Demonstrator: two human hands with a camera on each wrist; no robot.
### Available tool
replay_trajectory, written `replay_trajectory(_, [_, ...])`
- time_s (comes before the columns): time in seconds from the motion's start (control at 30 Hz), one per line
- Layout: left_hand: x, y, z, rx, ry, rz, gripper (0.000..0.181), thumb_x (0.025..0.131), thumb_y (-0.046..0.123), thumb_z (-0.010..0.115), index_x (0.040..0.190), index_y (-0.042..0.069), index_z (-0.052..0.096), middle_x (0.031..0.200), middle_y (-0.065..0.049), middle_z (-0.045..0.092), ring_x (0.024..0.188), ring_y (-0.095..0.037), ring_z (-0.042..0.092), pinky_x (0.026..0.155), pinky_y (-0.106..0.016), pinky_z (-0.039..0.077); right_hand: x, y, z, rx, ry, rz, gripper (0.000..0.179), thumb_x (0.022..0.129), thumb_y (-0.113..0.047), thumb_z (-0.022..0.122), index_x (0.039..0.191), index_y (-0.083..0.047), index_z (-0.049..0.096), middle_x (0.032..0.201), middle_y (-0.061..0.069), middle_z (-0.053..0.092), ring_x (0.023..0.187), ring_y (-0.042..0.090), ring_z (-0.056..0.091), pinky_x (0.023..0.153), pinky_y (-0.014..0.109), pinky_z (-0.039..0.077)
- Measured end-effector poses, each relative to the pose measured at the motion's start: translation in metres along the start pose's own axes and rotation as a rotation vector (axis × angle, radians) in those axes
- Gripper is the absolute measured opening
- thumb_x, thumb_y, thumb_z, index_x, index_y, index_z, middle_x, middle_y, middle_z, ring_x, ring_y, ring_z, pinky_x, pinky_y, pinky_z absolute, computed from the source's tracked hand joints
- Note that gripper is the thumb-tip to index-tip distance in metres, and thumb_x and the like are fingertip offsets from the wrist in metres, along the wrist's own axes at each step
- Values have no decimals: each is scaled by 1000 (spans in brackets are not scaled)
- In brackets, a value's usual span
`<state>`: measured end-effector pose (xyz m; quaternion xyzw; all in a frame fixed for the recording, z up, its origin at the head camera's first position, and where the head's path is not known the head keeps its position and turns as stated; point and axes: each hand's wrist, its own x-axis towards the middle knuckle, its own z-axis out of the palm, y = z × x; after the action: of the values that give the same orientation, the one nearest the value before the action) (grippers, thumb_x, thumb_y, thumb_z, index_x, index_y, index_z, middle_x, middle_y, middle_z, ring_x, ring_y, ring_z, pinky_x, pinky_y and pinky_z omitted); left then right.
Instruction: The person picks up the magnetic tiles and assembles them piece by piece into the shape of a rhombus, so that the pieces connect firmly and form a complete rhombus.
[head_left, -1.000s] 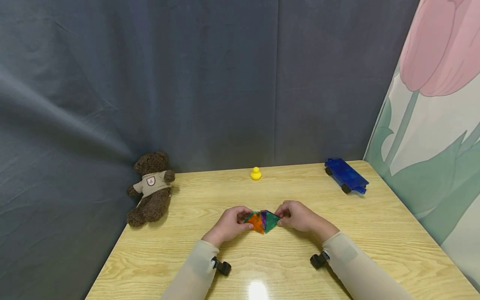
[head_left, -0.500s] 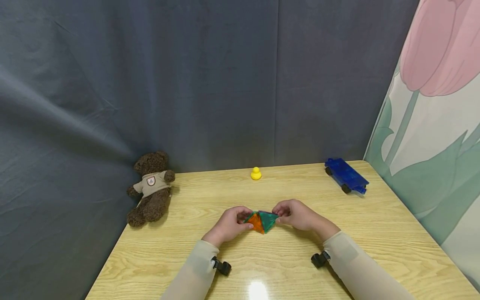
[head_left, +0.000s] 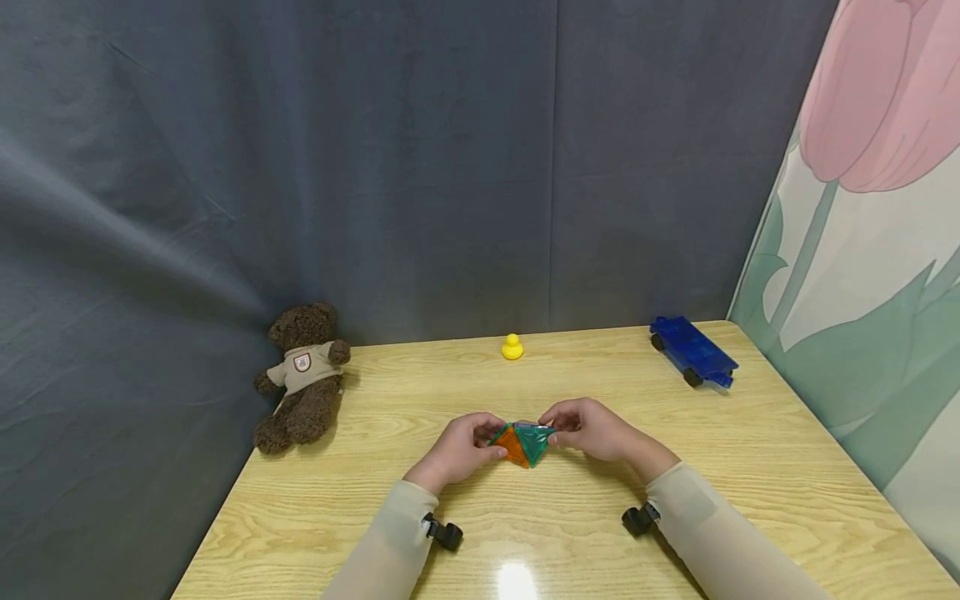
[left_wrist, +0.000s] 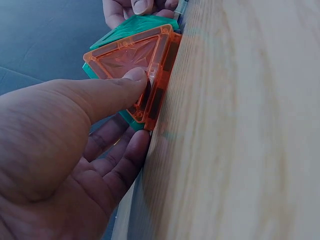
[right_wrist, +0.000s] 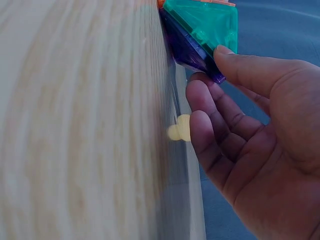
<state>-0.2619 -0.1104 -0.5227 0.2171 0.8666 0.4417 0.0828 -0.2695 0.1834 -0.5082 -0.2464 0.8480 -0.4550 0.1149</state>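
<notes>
In the middle of the table, both hands hold a small cluster of see-through triangular magnetic tiles. My left hand pinches the left side, its thumb on an orange tile and its fingers behind, where green edges show. My right hand pinches the right side, the thumb on a green tile and the fingertips by a purple tile. Orange and green tiles meet along an edge that faces me in the head view. The purple tile slants behind the green one. The inside of the cluster is hidden.
A yellow rubber duck stands near the table's back edge. At the back right is a blue wheeled toy car base. A brown teddy bear leans at the left edge. A dark curtain hangs behind the wooden table.
My right hand has moved slightly left, and the green tile has swung in against the orange one. The purple tile between them now shows only as a strip behind. The left hand stays put.
</notes>
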Motion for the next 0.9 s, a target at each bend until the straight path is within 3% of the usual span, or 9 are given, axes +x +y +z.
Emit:
replay_trajectory(0.57, [1,1,0,1,22,-1,30,94,19,82,123,19,75,111,6,71,94,-11,65,82,-28,56,2,1,0,13,27,38,22,98,-15,76,120,-18,76,96,1,70,76,22,61,61,31,54])
replay_trajectory(0.9, [0,1,1,-3,16,-8,30,94,19,82,123,21,74,108,8,70,93,-11,64,81,-29,56,1,0,1,18,26,21,22,98,-11,75,120,-15,75,96,2,69,80,22,61,62,28,52])
